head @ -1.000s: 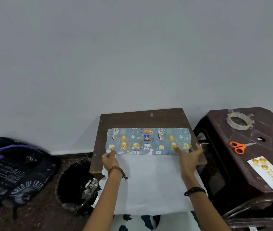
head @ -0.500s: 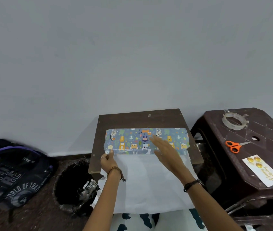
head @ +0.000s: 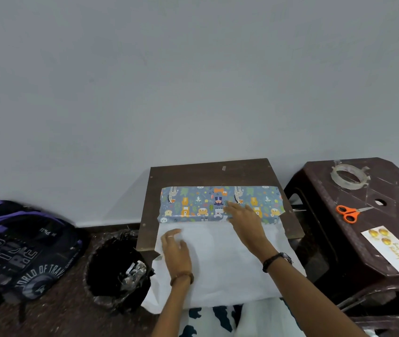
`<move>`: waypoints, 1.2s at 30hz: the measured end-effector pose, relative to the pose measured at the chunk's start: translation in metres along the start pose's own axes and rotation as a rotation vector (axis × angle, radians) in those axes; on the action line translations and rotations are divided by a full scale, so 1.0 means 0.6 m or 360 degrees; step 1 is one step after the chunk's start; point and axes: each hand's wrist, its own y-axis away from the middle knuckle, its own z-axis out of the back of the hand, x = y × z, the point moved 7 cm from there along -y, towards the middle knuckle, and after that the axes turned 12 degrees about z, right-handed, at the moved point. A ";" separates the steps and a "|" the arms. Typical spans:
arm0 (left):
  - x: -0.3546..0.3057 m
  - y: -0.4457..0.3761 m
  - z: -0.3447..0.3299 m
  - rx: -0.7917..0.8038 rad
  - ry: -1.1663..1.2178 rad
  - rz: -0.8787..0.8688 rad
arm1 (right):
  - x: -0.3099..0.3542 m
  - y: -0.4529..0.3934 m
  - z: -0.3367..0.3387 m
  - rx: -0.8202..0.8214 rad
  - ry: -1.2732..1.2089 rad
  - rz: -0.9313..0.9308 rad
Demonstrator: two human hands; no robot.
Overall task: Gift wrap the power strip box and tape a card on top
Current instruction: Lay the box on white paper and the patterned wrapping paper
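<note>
The power strip box (head: 193, 203) lies across the small brown table (head: 208, 172), covered by blue wrapping paper printed with animals. The paper's white underside (head: 220, 263) spreads toward me and hangs over the table's near edge. My right hand (head: 243, 215) lies flat with straight fingers on the covered box near its middle. My left hand (head: 175, 246) rests with relaxed fingers on the white paper just in front of the box's left end. A white card (head: 392, 250) with gold ornaments lies on the dark plastic stool (head: 388, 190) at right.
A clear tape roll (head: 349, 176) and orange-handled scissors (head: 350, 212) lie on the stool beyond the card. A black waste bin (head: 118, 268) stands left of the table, and a dark backpack (head: 20, 246) lies further left on the floor. A plain wall rises behind.
My right hand slid from the box's right end to its middle. My left hand left the box's left corner and came back onto the white paper.
</note>
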 end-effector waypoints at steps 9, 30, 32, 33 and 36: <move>0.015 0.025 -0.021 0.0414 -0.0757 -0.0325 | 0.014 -0.001 0.014 -0.0069 0.0157 0.0038; 0.014 0.024 -0.019 0.0493 -0.1000 -0.0391 | 0.030 -0.013 0.009 -0.0073 0.0469 0.0234; 0.015 0.024 -0.020 0.0496 -0.0986 -0.0378 | 0.032 -0.013 0.007 -0.0060 0.0459 0.0264; 0.016 0.023 -0.021 0.0490 -0.0972 -0.0375 | 0.031 -0.013 0.005 -0.0046 0.0444 0.0268; 0.018 0.023 -0.023 0.0474 -0.0985 -0.0392 | 0.028 -0.013 0.004 -0.0050 0.0419 0.0277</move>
